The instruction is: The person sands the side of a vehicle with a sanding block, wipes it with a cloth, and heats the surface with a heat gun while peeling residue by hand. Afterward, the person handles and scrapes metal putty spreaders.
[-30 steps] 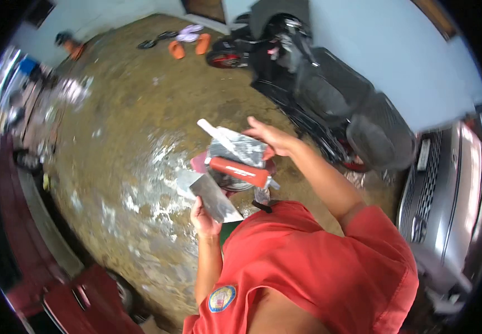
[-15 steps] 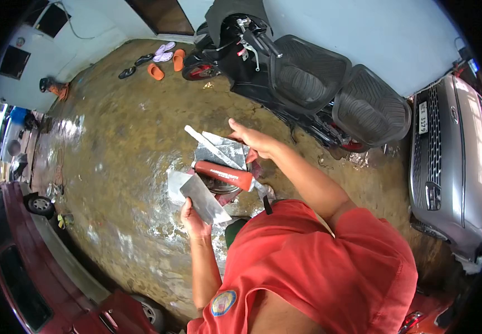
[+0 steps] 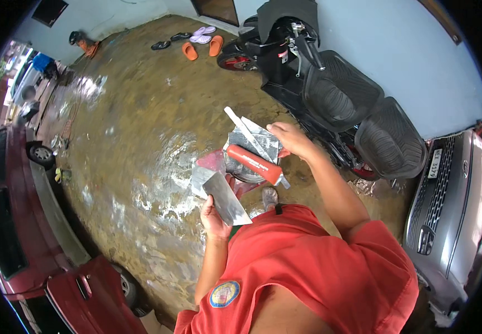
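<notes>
My left hand (image 3: 214,220) is closed on flat metal putty spreaders; the grey upper spreader (image 3: 227,199) overlaps a paler sheet (image 3: 199,181). My right hand (image 3: 292,139) grips the far right side of a round can (image 3: 246,177), its fingers partly hidden below. On top of the can lie a red tube of hardener paste (image 3: 253,165), a dark whitish-smeared sheet (image 3: 260,143) and a pale flat stick (image 3: 245,131). Reddish material (image 3: 212,161) shows at the left of the can, its kind unclear.
Wet concrete floor (image 3: 140,139) surrounds me. A black motorcycle (image 3: 285,55) carrying dark floor mats (image 3: 344,83) stands by the wall. Silver car front (image 3: 447,195) is at right, a maroon vehicle (image 3: 29,222) at left. Orange slippers (image 3: 189,52) and other footwear lie at the back.
The view has shifted, so the hands and surroundings appear farther right in it. Both hands keep their holds. More reddish material shows between the spreaders and the can.
</notes>
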A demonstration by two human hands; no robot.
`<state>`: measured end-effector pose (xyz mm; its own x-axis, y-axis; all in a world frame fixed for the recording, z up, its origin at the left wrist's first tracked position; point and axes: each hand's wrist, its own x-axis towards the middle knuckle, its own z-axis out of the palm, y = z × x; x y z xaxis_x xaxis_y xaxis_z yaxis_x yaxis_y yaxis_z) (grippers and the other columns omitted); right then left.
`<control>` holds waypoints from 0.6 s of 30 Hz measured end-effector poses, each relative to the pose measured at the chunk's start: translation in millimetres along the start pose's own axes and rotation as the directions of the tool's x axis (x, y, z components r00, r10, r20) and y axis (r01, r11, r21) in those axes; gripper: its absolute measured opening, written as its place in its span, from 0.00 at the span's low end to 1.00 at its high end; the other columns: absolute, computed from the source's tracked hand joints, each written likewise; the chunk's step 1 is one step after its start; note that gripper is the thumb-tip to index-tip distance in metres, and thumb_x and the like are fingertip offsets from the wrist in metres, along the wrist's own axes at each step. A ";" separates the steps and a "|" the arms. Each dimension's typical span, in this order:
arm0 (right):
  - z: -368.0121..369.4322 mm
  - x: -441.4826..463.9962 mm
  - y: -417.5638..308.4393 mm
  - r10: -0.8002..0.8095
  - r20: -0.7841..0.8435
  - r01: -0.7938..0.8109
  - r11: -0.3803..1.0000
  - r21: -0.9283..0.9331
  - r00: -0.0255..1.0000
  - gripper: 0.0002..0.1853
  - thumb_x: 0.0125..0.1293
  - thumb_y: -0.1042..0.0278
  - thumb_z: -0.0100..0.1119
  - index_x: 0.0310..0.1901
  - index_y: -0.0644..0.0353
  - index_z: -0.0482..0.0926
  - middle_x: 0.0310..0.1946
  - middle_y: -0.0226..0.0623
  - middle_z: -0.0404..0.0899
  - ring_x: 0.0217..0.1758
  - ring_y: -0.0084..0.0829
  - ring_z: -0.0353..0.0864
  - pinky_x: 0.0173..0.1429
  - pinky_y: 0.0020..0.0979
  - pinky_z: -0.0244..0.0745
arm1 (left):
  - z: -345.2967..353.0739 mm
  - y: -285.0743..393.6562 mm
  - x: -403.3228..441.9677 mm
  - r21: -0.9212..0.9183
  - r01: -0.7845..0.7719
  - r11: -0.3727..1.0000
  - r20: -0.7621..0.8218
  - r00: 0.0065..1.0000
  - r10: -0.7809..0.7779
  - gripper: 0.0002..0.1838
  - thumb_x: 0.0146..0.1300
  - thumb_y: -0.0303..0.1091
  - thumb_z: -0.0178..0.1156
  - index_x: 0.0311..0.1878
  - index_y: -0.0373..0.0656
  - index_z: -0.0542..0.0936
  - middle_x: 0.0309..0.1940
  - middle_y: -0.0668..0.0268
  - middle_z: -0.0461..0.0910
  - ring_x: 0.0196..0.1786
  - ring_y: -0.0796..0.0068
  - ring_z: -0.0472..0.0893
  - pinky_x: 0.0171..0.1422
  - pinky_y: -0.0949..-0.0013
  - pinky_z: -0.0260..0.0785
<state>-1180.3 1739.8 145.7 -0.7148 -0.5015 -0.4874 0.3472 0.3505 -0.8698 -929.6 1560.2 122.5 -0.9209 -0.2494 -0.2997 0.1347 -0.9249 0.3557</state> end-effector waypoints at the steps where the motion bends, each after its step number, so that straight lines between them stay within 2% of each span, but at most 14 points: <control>1: 0.4 -2.0 -0.4 -0.029 -0.017 0.028 0.999 -0.040 0.999 0.21 0.76 0.50 0.52 0.50 0.62 0.81 0.33 0.34 0.77 0.28 0.28 0.83 0.25 0.29 0.81 | 2.3 -1.4 -1.6 -0.002 0.004 1.000 -0.004 1.000 -0.004 0.39 0.66 0.42 0.59 0.76 0.36 0.60 0.77 0.51 0.61 0.81 0.53 0.55 0.84 0.43 0.43; 2: 1.2 -3.5 -1.1 -0.061 -0.036 0.058 0.995 -0.081 0.997 0.20 0.75 0.52 0.53 0.49 0.63 0.82 0.36 0.36 0.76 0.32 0.31 0.85 0.27 0.32 0.84 | 3.1 -2.4 -2.6 -0.005 0.009 1.000 -0.005 1.000 -0.009 0.39 0.66 0.42 0.59 0.76 0.36 0.60 0.77 0.51 0.61 0.81 0.54 0.55 0.85 0.43 0.42; 3: 1.6 -1.9 -2.1 -0.098 -0.060 0.089 0.986 -0.143 0.993 0.19 0.74 0.56 0.54 0.46 0.68 0.81 0.43 0.40 0.74 0.32 0.38 0.85 0.27 0.36 0.85 | 2.9 -2.9 -1.1 -0.024 0.011 1.000 0.005 1.000 -0.011 0.38 0.67 0.42 0.58 0.76 0.35 0.60 0.77 0.52 0.61 0.81 0.55 0.55 0.85 0.43 0.43; 6: 3.8 -4.2 -6.9 -0.109 -0.076 0.092 0.974 -0.209 0.991 0.19 0.74 0.57 0.54 0.46 0.68 0.81 0.43 0.41 0.73 0.33 0.38 0.86 0.27 0.36 0.85 | 4.0 -3.8 -2.5 0.002 0.002 1.000 0.003 1.000 -0.002 0.36 0.70 0.43 0.53 0.77 0.36 0.59 0.78 0.50 0.59 0.81 0.52 0.54 0.84 0.40 0.42; 9: 5.2 -6.3 -11.9 -0.118 -0.093 0.089 0.958 -0.272 0.989 0.18 0.74 0.58 0.53 0.45 0.68 0.81 0.43 0.43 0.72 0.31 0.37 0.86 0.27 0.36 0.84 | -2.1 -4.5 -7.1 0.021 0.039 0.999 -0.068 0.997 -0.038 0.36 0.70 0.43 0.52 0.77 0.36 0.59 0.78 0.51 0.59 0.81 0.53 0.55 0.84 0.40 0.42; 12: 7.5 -5.4 -10.1 -0.179 -0.118 0.136 0.942 -0.307 0.977 0.18 0.73 0.57 0.54 0.45 0.68 0.81 0.39 0.42 0.76 0.30 0.36 0.86 0.27 0.36 0.84 | -2.5 -5.4 -8.7 0.038 0.049 0.998 -0.067 0.997 -0.047 0.35 0.71 0.43 0.52 0.77 0.36 0.59 0.78 0.52 0.59 0.81 0.55 0.56 0.84 0.40 0.43; 18: 9.2 -2.1 -17.3 -0.015 -0.155 -0.018 0.977 -0.213 0.988 0.17 0.72 0.57 0.57 0.45 0.66 0.80 0.27 0.41 0.81 0.24 0.34 0.84 0.22 0.35 0.82 | -3.0 -9.2 -12.2 0.020 0.092 0.996 -0.145 0.985 -0.088 0.35 0.71 0.42 0.52 0.76 0.35 0.60 0.76 0.53 0.62 0.80 0.56 0.59 0.83 0.42 0.47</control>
<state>-1179.2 1727.6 161.1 -0.8057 -0.3779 -0.4562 0.2227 0.5205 -0.8243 -918.5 1570.9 120.2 -0.8663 -0.2059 -0.4551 0.0419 -0.9379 0.3445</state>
